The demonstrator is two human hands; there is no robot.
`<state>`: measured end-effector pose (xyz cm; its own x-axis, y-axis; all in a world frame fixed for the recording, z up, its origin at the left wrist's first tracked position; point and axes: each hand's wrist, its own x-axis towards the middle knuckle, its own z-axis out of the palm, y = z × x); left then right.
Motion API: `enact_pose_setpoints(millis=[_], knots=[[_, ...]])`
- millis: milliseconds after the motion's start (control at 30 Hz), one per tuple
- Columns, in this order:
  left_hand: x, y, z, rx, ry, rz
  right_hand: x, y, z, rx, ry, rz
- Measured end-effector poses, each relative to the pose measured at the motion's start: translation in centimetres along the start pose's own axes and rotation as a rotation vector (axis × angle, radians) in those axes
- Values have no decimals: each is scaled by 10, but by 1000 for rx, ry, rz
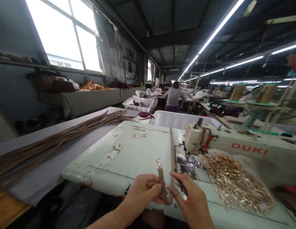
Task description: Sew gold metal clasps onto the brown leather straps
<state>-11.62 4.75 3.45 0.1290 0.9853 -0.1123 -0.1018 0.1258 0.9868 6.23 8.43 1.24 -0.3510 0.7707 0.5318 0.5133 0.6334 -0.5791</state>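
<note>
A long brown strap (172, 149) runs down the pale green table of the sewing machine and bends back up in a U between my hands. At its near end hangs a gold swivel clasp (158, 162), pointing away from me. My left hand (145, 190) is closed, pinching the strap just below the clasp end. My right hand (189, 197) grips the other side of the bend between thumb and fingers. The sewing machine (197, 140) head stands just beyond and right of my right hand, and its needle area is too small to make out.
Right of my hands lies a clear plastic bag of gold clasps (236, 181). Many loose brown straps (66, 136) lie across the grey surface at left. Behind the table stands a white plastic bin (183, 119). A person (174, 97) sits farther back, facing away.
</note>
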Motion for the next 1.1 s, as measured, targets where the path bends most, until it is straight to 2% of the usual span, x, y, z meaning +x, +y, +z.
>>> enact_pose_setpoints(millis=[100, 367, 467, 567, 667, 733, 800, 900, 1000, 1100], knots=[[-9, 2, 2, 42, -29, 45, 13, -19, 3, 51, -23, -20], [-24, -2, -7, 470, 0, 150, 14, -35, -3, 187, -336, -42], [-26, -6, -8, 272, -120, 71, 9, -35, -6, 253, -351, -8], [-28, -9, -5, 52, -238, -59, 2, -30, -7, 487, -350, 132], [-29, -7, -1, -45, -233, -58, -5, -24, -6, 740, -380, 320], [-29, -6, 2, -124, -218, -70, -8, -22, -6, 790, -372, 363], [-28, -7, 4, -210, -195, -136, -11, -21, -9, 727, -337, 303], [-25, -12, 8, -305, -116, -222, -14, -20, -12, 529, -301, 127], [-21, -21, 13, -241, -12, -159, -19, -14, -9, 204, -240, -76], [-17, -27, 17, -94, -31, -85, -24, -6, -2, -88, -162, -193]])
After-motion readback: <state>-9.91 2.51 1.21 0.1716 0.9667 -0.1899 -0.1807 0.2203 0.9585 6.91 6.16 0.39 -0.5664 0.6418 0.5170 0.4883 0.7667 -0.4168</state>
